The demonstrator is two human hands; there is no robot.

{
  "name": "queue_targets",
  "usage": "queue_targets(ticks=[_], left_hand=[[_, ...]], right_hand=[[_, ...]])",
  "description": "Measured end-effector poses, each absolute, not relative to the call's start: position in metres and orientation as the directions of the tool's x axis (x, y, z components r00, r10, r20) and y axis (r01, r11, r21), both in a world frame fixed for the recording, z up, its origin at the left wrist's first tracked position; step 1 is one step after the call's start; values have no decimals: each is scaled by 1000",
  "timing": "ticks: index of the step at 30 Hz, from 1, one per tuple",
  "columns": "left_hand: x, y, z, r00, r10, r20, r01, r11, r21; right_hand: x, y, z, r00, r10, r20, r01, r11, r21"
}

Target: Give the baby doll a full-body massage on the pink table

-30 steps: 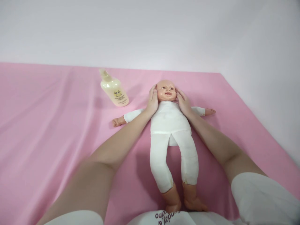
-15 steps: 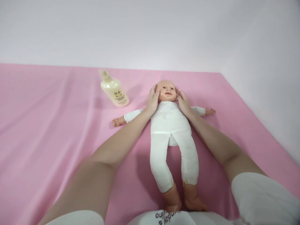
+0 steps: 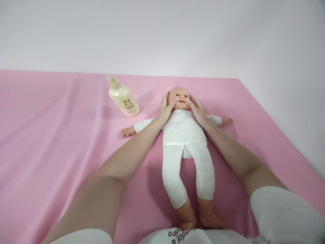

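Note:
A baby doll (image 3: 185, 128) with a white cloth body lies on its back, its head away from me and its feet close to my shirt. My left hand (image 3: 165, 107) cups the side of the doll's head on the left, fingers along the cheek and thumb tip near the corner of the mouth. On the other side, my right hand (image 3: 198, 107) holds the head the same way, its thumb pressed to the cheek by the mouth. Parts of the fingers are hidden behind the head. Both forearms run alongside the doll's body, over its spread arms.
A pale yellow pump bottle (image 3: 125, 101) stands on the pink cloth (image 3: 63, 135), left of the doll's head. Soft folds run through the cloth on the left. Its far edge meets a plain white surface (image 3: 152, 37), and its right edge slants towards me.
Both thumbs have slid inward over the doll's cheeks, closer to the mouth. The fingers stay at the sides of the head; doll and bottle keep their places.

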State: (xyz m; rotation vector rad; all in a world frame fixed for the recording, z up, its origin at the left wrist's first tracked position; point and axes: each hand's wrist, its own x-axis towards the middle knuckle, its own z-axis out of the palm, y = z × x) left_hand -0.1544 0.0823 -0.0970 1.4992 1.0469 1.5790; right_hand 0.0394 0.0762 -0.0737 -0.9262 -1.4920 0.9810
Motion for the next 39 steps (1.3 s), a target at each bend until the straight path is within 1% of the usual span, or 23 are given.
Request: queue_targets(ticks=[3,10,15,25,29,33,39], left_hand=[[-155,81,-94,-55,921,386,-4,-386,922],[-155,81,-94,-64,919,389,35,-388,921],[-155,81,-98,-34,914,405,50,-403,914],[-153,80,-93,-82,908,411,126,-400,908],[-153,86,-96,-126,910,395,67,-389,919],[-151,91,-100,-154,913,378,-12,-384,923],[-149,87,-97,-152,907,392,-15,-399,917]], right_hand=[[38,77,-75,-139,931,339,22,345,-938],[40,75,-75,-155,934,320,47,331,-942],[40,75,-74,-173,936,308,43,319,-947],[40,74,-73,-159,934,321,41,331,-943],[41,71,-70,-124,933,338,78,348,-934],[41,73,-70,-120,938,325,99,337,-936],[40,78,-76,-140,939,315,58,325,-944]])
